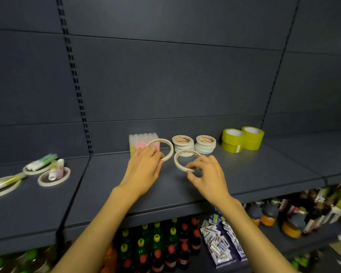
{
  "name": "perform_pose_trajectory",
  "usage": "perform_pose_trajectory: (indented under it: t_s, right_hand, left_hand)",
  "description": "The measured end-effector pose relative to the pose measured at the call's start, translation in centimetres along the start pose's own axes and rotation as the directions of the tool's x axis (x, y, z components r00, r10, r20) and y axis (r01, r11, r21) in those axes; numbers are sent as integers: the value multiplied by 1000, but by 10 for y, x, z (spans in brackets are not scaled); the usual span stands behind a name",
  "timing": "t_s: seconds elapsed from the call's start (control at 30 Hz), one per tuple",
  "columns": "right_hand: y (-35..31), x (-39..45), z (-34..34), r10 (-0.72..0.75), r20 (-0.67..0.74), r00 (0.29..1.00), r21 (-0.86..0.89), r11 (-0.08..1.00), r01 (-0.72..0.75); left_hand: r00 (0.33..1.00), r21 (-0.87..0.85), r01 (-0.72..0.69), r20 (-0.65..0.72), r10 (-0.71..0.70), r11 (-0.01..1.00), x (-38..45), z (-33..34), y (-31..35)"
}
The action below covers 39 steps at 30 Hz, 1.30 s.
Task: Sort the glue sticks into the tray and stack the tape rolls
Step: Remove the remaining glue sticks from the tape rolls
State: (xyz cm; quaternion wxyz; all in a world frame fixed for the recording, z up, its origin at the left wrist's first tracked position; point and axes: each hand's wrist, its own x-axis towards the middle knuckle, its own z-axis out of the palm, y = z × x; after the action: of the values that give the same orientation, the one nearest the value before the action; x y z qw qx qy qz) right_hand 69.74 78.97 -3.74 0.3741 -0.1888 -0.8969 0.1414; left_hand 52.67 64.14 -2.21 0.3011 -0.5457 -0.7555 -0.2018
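My left hand (146,166) grips a thin white tape roll (166,146), tilted up off the dark shelf (106,186). My right hand (205,172) pinches the near edge of a second thin white tape roll (180,154), also tilted. Behind them stand two stacks of white tape rolls (182,143) (205,143). A clear tray of glue sticks (141,139) sits at the back, partly hidden by the left roll. On the left shelf lie loose glue sticks (56,169) (41,161) (6,183) over three flat tape rolls (53,177).
Two stacks of yellow-green tape rolls (242,140) stand at the back right. The shelf's front edge runs below my wrists. Underneath, a lower shelf holds bottles (158,247), small boxed packs (220,241) and jars (291,219).
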Motion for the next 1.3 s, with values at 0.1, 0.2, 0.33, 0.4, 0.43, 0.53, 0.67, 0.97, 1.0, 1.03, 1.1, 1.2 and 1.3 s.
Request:
perform_pose_trajectory:
  t_s: [0.1,0.2,0.33,0.4,0.43,0.53,0.67,0.97,1.0,1.03,1.1,1.2,1.3]
  right_hand:
    - [28,9,-3,6,-11,1000,-3,1000,-6]
    - [57,26,1,25,-10,1000,-16,1000,-25]
    - [97,54,9,51,-26,998,-41,998,-52]
    - [113,69,13,56,-20,998,-55,997,-57]
    - [121,78,15,60,-11,998,-71,996,-60]
    - [142,102,22,85,19,996,-133,988,-81]
    - [165,127,31,117,33,993,-178,978,-109]
    - [192,160,49,136,100,986,-170,978,-117]
    - [194,161,50,138,113,984,-171,978,-118]
    - [196,162,50,142,124,982,-169,978,-120]
    - [199,164,50,142,138,980,-172,978,-117]
    - [203,163,48,121,153,981,-177,980,-93]
    - [206,163,47,109,156,982,-141,986,-87]
  left_hand:
    - [1000,17,-12,-10,12,1000,20,14,13]
    - [1000,19,-10,-16,10,1000,42,34,20]
    - [1000,9,-15,-27,15,1000,71,66,17]
    - [999,18,-3,-41,4,1000,83,79,15]
    - [999,20,-1,-46,2,1000,89,85,15]
    - [999,31,-10,-49,11,999,103,101,13]
    - [999,30,-7,-31,8,1000,117,117,13]
    - [998,84,45,45,-49,995,140,148,14]
    - [996,89,55,58,-61,994,141,150,15]
    - [995,97,64,73,-71,993,142,153,16]
    - [991,110,77,102,-88,991,144,157,16]
    - [979,108,102,165,-119,989,146,163,18]
    - [965,106,132,212,-152,986,149,167,21]
